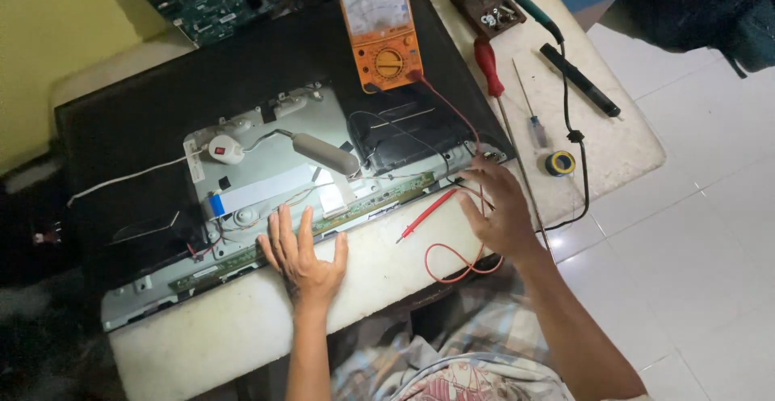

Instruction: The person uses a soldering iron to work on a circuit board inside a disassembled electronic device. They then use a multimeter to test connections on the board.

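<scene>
Red probe (430, 214) is laid slantwise between both empty, spread hands, nearer the right hand (496, 211); left hand (303, 256) rested flat on the bench (242, 328).

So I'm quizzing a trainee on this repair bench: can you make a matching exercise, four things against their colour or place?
Things:
1. multimeter
2. big screwdriver handle
3. tape roll
4. left hand

Descriptions:
A. red
B. flat on the panel's lower edge
C. orange, on the black back cover
D. yellow and black, right of the panel

Pairs: 1-C, 2-A, 3-D, 4-B
</scene>
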